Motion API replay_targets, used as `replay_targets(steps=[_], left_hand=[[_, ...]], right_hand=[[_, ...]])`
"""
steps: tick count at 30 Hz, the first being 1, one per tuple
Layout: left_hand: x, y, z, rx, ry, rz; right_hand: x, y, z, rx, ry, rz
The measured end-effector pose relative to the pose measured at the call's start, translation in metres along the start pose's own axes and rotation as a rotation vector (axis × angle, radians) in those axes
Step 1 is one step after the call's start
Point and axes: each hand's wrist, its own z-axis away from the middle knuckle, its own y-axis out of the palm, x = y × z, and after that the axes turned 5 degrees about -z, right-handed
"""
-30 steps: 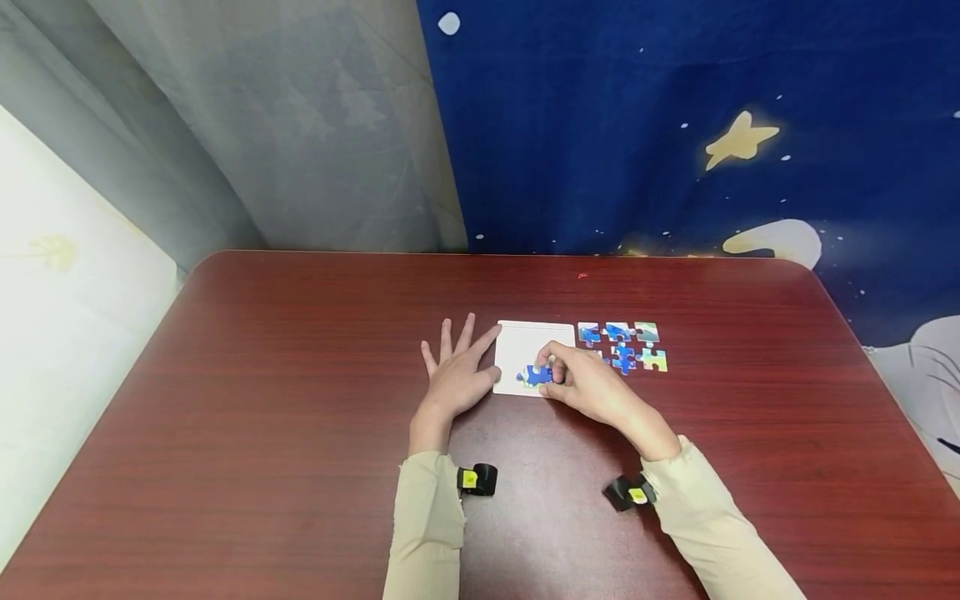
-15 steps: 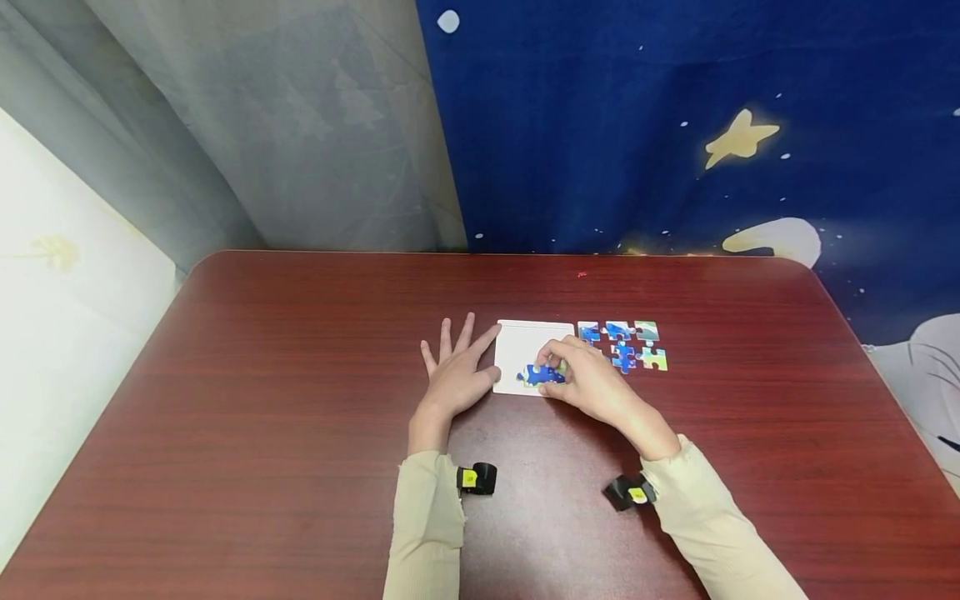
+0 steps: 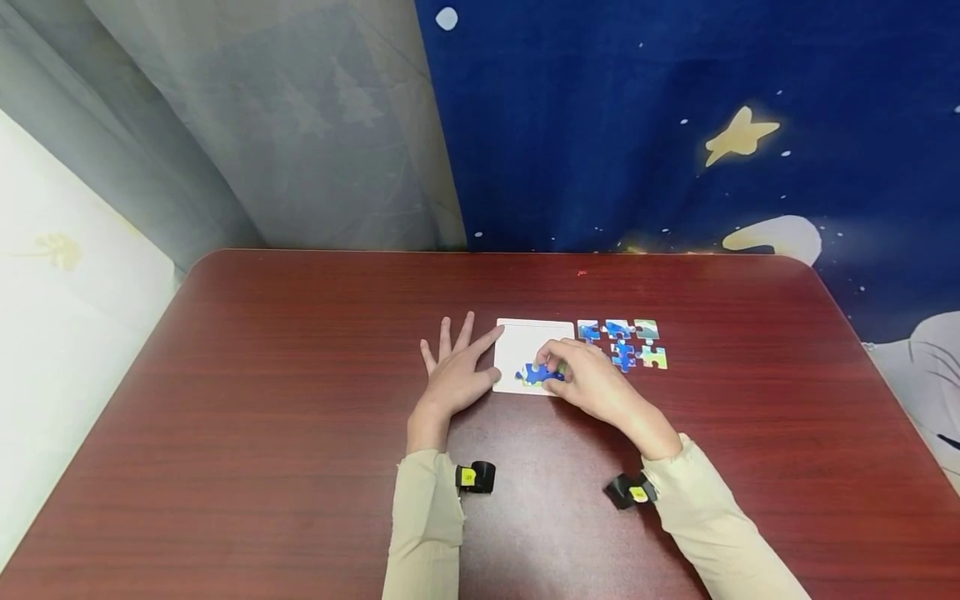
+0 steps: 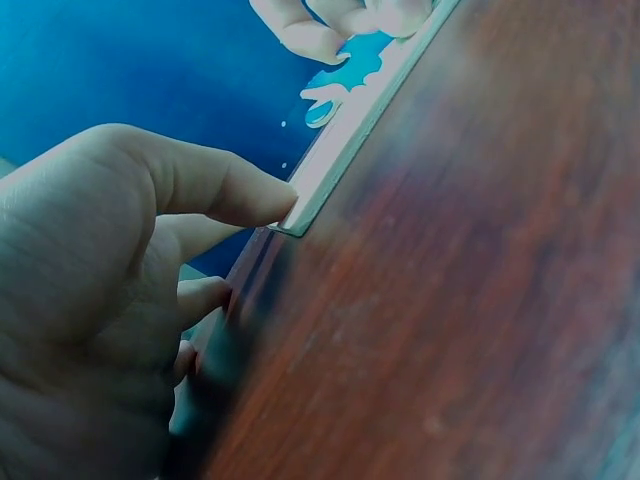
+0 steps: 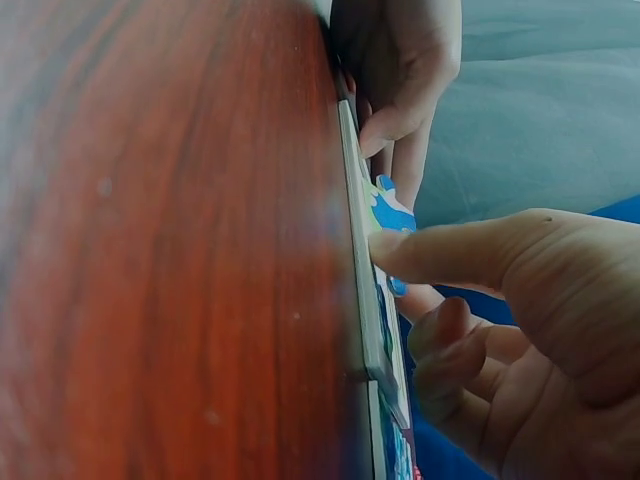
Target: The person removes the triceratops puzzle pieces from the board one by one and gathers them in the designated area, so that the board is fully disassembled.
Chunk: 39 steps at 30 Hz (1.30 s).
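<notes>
A white puzzle board (image 3: 517,337) with a raised rim lies on the table. My left hand (image 3: 455,379) is at its left side, fingers spread, with the thumb and index fingertips on the board's edge. My right hand (image 3: 592,379) pinches a blue jigsaw piece (image 3: 532,374) between thumb and fingers, low on the board near its front edge. In the right wrist view the blue piece (image 5: 393,212) stands slightly tilted up from the board, the thumb (image 5: 440,254) against its near side. The right fingers hide part of the piece and the board's right side.
Several loose jigsaw pieces (image 3: 622,357) lie just right of the board, some partly behind the right hand. A tiny red bit (image 3: 582,273) lies near the table's back edge. Curtains (image 3: 562,125) hang behind the table (image 3: 300,417). Part of another person (image 3: 926,375) shows at right.
The right thumb has slid slightly to the right along the board's front edge, and more of the blue jigsaw piece shows. The left hand stays in place.
</notes>
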Motion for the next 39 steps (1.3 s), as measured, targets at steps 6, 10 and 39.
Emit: replay_targets(steps=[6, 10, 39], left_hand=[[0.0, -0.002, 0.0, -0.008, 0.001, 0.011], [0.0, -0.002, 0.001, -0.014, 0.002, 0.017], [0.0, 0.002, -0.001, -0.028, 0.009, 0.013]], right_hand=[[0.002, -0.001, -0.001, 0.005, -0.043, 0.02], [0.003, -0.002, -0.001, 0.003, -0.062, 0.027], [-0.003, -0.018, 0.003, -0.278, -0.237, 0.088]])
